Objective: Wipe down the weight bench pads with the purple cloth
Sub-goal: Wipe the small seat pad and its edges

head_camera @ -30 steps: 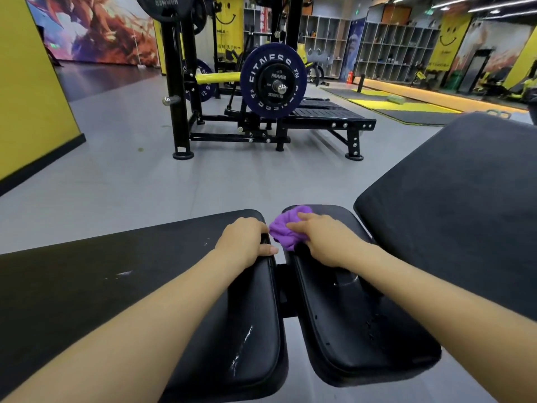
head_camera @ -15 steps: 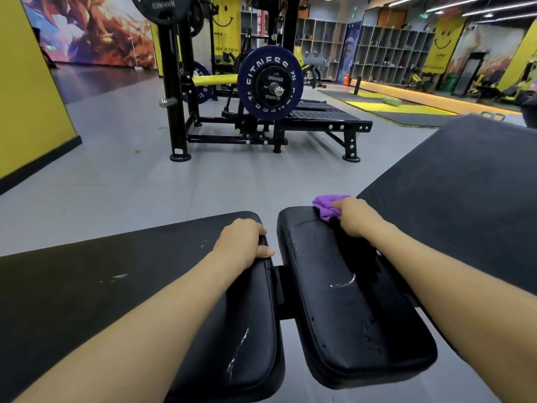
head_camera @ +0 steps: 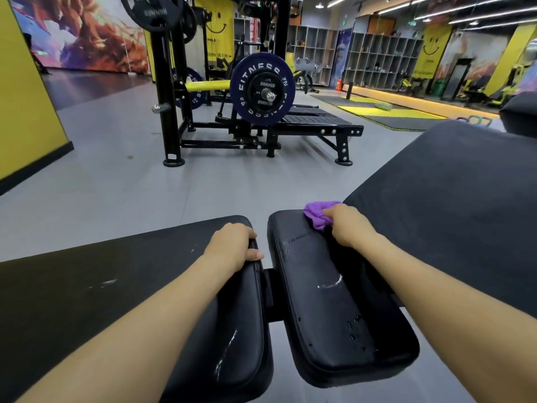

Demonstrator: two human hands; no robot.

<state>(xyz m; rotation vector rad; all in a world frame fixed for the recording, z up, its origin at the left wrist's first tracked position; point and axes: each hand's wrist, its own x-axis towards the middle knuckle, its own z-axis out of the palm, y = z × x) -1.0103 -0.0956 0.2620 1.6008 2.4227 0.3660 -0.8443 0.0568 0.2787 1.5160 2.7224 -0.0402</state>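
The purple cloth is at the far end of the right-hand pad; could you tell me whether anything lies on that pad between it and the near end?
Nothing visible does. The right hand holds the purple cloth on the right-hand pad; only smears and small droplets lie ahead. The left hand grips the other pad.

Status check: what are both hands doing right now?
Right hand grips purple cloth at right pad's far corner. Left hand grips left pad. Nothing blocking.

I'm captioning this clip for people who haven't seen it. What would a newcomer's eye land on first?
The purple cloth, bunched under the right hand at the far right corner of the right pad. The left hand grips the far end of the left pad beside it. Beyond, mid-floor, a blue weight plate hangs on a black rack.
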